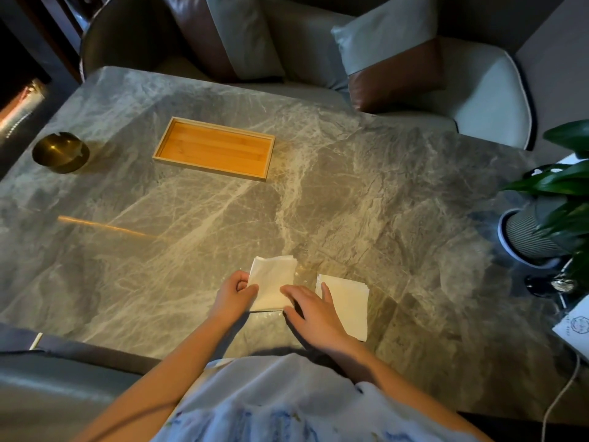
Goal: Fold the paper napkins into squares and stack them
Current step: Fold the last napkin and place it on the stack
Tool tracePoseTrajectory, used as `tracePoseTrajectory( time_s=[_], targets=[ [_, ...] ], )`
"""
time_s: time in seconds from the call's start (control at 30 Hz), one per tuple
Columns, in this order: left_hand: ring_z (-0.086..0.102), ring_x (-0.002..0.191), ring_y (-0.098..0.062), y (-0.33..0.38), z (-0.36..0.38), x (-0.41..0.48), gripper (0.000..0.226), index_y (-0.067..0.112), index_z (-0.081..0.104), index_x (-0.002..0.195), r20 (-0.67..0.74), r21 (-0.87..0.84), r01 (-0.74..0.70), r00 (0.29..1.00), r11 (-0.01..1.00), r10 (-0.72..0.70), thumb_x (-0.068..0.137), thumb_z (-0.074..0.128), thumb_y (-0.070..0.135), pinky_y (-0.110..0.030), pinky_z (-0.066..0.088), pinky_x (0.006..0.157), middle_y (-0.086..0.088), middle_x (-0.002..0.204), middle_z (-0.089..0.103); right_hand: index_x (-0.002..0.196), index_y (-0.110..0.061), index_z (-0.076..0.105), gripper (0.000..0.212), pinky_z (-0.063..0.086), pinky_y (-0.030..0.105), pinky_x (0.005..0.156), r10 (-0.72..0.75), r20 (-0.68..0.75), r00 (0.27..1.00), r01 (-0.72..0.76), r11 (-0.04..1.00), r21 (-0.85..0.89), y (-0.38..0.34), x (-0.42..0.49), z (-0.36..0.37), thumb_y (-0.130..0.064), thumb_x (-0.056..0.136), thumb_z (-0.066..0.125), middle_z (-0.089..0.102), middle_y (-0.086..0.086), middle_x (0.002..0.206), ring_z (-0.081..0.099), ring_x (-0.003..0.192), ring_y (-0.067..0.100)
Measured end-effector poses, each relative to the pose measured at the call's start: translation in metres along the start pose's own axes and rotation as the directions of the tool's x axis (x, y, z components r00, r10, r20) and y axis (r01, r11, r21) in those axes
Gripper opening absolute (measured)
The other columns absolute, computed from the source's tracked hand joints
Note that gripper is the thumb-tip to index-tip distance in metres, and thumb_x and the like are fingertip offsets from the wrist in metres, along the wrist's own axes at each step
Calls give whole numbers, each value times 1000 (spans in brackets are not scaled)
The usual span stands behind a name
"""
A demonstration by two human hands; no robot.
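Observation:
A stack of white paper napkins [272, 279] lies on the grey marble table [366, 199] near its front edge. My left hand [234, 293] pinches the left edge of the top napkin with curled fingers. My right hand [310, 309] rests flat, its fingers spread across the gap between that stack and a second white napkin stack [349, 309] just to the right. The index fingertip touches the right stack's near corner.
A wooden tray [165, 153] sits empty toward the far left of the table. A brass ashtray [60, 152] stands at the left edge. A potted plant [541, 224] occupies the right edge. Cushioned chairs [478, 90] line the far side.

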State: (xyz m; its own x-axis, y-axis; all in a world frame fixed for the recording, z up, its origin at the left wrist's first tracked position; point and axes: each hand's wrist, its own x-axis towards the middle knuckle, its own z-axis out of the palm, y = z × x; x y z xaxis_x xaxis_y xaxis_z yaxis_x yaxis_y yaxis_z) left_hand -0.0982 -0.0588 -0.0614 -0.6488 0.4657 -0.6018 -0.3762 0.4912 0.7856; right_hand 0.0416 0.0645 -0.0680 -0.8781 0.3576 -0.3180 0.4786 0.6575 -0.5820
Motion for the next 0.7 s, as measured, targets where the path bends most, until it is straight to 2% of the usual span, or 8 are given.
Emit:
tracePoseTrajectory(
  time_s=[0.07, 0.13, 0.23, 0.37, 0.43, 0.53, 0.6, 0.7],
  targets=[
    [54, 77, -29, -1, 3, -3, 12, 8, 55, 84, 46, -176, 49, 998, 983, -42, 85, 47, -1, -49, 50, 72, -15, 82, 54, 131, -32, 44, 33, 2, 45, 120, 45, -57, 997, -40, 995, 87, 0, -3, -2, -32, 98, 43, 53, -12, 137, 43, 130, 6],
    [60, 84, -33, 1, 7, -6, 15, 9, 57, 92, 75, -229, 69, 996, 971, -53, 85, 47, 1, -57, 53, 78, -20, 92, 59, 127, -33, 48, 30, 6, 42, 119, 99, -126, 987, -77, 982, 172, 2, -7, -5, -30, 97, 47, 56, -14, 132, 47, 124, 4],
    [62, 85, -34, 6, 15, -13, 17, 12, 59, 93, 104, -278, 80, 993, 957, -53, 81, 49, 6, -56, 52, 79, -22, 97, 63, 122, -30, 54, 29, 24, 38, 114, 198, -228, 953, -123, 944, 306, 8, -14, -10, -24, 94, 56, 60, -12, 123, 51, 110, 1],
    [62, 85, -29, 14, 29, -15, 17, 14, 59, 97, 119, -165, 35, 993, 986, -15, 89, 48, 5, -44, 51, 75, -19, 98, 65, 116, -22, 55, 32, 47, 21, 90, 342, -258, 904, -134, 797, 588, 17, -25, -20, -10, 88, 64, 64, -6, 108, 59, 94, -1],
    [64, 83, -23, 17, 38, -17, 19, 17, 61, 97, 134, -121, 23, 991, 992, -6, 91, 47, 5, -32, 52, 67, -14, 96, 66, 109, -21, 54, 31, 48, 14, 77, 428, -202, 881, -146, 651, 745, 20, -30, -25, -4, 86, 65, 63, -4, 93, 60, 78, -1],
    [63, 80, -20, 17, 55, -23, 20, 16, 60, 100, 153, -105, 56, 987, 993, -40, 92, 45, 5, -26, 53, 55, -12, 95, 66, 93, -13, 49, 25, 46, 27, 74, 520, -176, 836, -174, 555, 814, 30, -38, -30, 6, 84, 62, 57, 3, 76, 54, 71, 15],
    [62, 82, -21, 16, 65, -26, 19, 13, 58, 104, 153, -36, 61, 987, 997, -55, 93, 45, 5, -31, 54, 62, -14, 98, 65, 85, -10, 47, 22, 43, 29, 69, 537, -188, 823, -183, 564, 805, 39, -45, -34, 9, 84, 60, 50, 2, 68, 48, 64, 15],
    [62, 88, -26, 14, 77, -27, 20, 10, 55, 109, 166, 40, 83, 982, 996, -88, 91, 47, 5, -47, 52, 81, -14, 100, 64, 82, -7, 49, 19, 39, 22, 61, 540, -203, 817, -193, 588, 785, 52, -55, -36, 9, 85, 59, 43, -2, 62, 40, 56, 9]
  ],
)
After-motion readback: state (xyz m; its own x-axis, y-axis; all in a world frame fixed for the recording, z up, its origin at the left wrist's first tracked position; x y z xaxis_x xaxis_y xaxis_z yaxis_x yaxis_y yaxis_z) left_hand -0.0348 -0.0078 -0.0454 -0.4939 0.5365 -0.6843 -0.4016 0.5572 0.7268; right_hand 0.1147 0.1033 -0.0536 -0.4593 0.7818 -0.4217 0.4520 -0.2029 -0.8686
